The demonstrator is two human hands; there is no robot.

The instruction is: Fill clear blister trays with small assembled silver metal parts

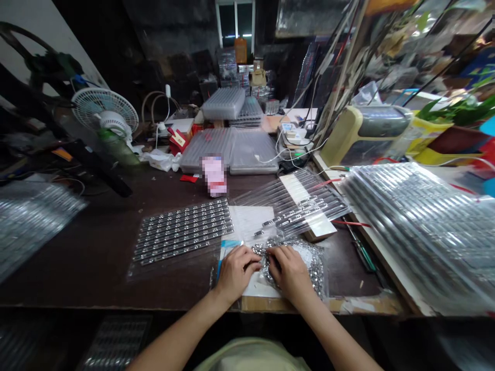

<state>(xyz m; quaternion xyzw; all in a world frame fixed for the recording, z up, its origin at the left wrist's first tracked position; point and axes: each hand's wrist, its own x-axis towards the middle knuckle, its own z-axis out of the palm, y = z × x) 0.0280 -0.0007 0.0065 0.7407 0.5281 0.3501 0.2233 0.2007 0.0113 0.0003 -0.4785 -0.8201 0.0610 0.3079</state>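
Presumably for easy reach, shiny parts (pixel 317 273) lay by the curled left hand (pixel 236 269) and right hand (pixel 291 269), whose grips I couldn't tell.

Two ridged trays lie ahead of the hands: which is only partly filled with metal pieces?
The right tray, with the white strip: its metal pieces cluster toward the near side, leaving many channels bare, while the left tray is densely lined.
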